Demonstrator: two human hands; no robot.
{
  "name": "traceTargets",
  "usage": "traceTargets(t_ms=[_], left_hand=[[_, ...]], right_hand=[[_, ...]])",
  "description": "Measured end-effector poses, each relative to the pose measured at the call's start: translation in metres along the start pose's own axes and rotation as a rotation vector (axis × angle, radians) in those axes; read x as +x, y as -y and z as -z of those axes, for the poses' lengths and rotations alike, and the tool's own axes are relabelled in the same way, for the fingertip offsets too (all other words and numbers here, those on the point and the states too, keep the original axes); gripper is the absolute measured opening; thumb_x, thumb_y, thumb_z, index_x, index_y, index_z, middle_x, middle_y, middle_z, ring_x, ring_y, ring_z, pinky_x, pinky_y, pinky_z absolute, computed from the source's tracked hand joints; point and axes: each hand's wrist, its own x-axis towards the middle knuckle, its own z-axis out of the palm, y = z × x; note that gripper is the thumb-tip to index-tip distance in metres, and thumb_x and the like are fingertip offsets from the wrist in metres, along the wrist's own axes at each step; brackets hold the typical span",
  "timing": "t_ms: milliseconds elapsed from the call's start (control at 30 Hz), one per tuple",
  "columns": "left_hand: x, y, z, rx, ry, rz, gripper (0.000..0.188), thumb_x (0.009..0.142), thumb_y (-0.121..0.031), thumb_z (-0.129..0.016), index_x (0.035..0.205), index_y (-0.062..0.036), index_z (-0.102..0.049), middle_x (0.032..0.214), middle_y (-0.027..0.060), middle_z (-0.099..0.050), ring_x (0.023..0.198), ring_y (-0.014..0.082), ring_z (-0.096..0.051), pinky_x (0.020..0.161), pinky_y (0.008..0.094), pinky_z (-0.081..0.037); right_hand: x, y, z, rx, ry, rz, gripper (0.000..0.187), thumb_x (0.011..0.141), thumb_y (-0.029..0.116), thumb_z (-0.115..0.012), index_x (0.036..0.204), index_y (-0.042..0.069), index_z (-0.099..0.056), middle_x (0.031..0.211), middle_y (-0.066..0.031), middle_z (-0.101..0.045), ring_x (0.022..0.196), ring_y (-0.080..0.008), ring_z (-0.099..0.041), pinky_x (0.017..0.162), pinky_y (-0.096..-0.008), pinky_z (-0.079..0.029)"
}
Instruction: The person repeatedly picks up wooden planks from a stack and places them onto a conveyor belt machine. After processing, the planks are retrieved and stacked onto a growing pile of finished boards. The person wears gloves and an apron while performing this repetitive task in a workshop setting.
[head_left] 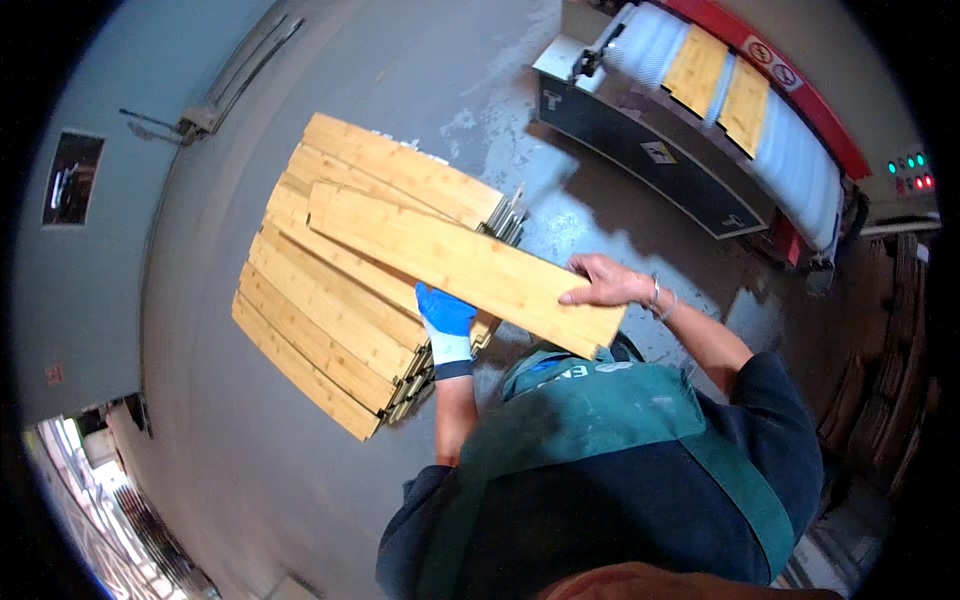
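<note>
A long, pale wooden floorboard (430,245) slants across the pile in front of me, its near end raised against my green apron (600,400). My bare right hand (608,281) is closed on that near end, thumb on the top face and fingers at the far edge. My left hand (447,318), in a blue and white glove, grips the board's near long edge around its middle; some of its fingers are hidden below. Under the board lies a broad stack of similar floorboards (325,300), several side by side in layers, with grooved ends showing.
A machine with a white ribbed conveyor (795,175) stands at the far right, carrying two floorboards (697,70) beneath a red guard (800,85). Green and red lights glow beside it. Dark stacked strips (880,370) are at the right; a grey-blue wall panel (90,270) rises at the left.
</note>
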Motion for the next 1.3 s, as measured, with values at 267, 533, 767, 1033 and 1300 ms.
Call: traceTargets(t_ms=[267, 533, 767, 1033, 1300], left_hand=[[0.024, 0.068, -0.091, 0.621, 0.218, -0.028, 0.067, 0.095, -0.058, -0.039, 0.142, -0.0109, -0.042, 0.141, 0.0119, -0.049, 0.126, 0.0319, -0.050, 0.104, 0.0504, -0.041], [0.084, 0.168, -0.165, 0.115, 0.561, 0.560, 0.064, 0.097, -0.058, -0.039, 0.140, -0.0102, -0.047, 0.139, 0.0110, -0.053, 0.124, 0.0311, -0.053, 0.106, 0.0492, -0.042], [0.005, 0.238, -0.196, 0.314, 0.639, 0.858, 0.066, 0.098, -0.056, -0.043, 0.144, -0.0085, -0.043, 0.143, 0.0131, -0.050, 0.126, 0.0311, -0.052, 0.108, 0.0466, -0.041], [-0.040, 0.235, -0.144, 0.648, 0.872, 1.003, 0.060, 0.101, -0.048, -0.043, 0.145, -0.0072, -0.040, 0.143, 0.0101, -0.050, 0.127, 0.0222, -0.051, 0.107, 0.0376, -0.042], [-0.041, 0.226, -0.131, 0.935, 1.182, 0.681, 0.058, 0.101, -0.033, -0.044, 0.148, -0.0022, -0.033, 0.143, 0.0111, -0.048, 0.128, 0.0218, -0.048, 0.108, 0.0378, -0.039]], right_hand=[[-0.115, -0.014, -0.010, 0.049, -0.366, -0.190, 0.058, 0.076, 0.047, -0.077, 0.093, -0.004, -0.058, 0.083, -0.0236, -0.064, 0.078, -0.0347, -0.064, 0.069, -0.0445, -0.049], [-0.185, -0.011, -0.085, 0.381, -0.909, -0.297, 0.054, 0.072, 0.027, -0.085, 0.105, -0.007, -0.058, 0.090, -0.0150, -0.068, 0.080, -0.0170, -0.065, 0.072, -0.0332, -0.052], [-0.212, -0.035, -0.118, 0.513, -1.295, -0.345, 0.045, 0.075, 0.016, -0.083, 0.107, -0.006, -0.058, 0.093, -0.0124, -0.068, 0.083, -0.0137, -0.064, 0.072, -0.0303, -0.053], [-0.227, -0.049, -0.140, 0.720, -1.421, -0.307, 0.047, 0.080, 0.014, -0.079, 0.115, -0.008, -0.056, 0.102, -0.0137, -0.068, 0.092, -0.0160, -0.064, 0.080, -0.0311, -0.053], [-0.221, -0.063, -0.115, 0.961, -1.389, -0.230, 0.042, 0.085, 0.017, -0.075, 0.115, -0.008, -0.059, 0.105, -0.0102, -0.068, 0.091, -0.0136, -0.065, 0.080, -0.0295, -0.054]])
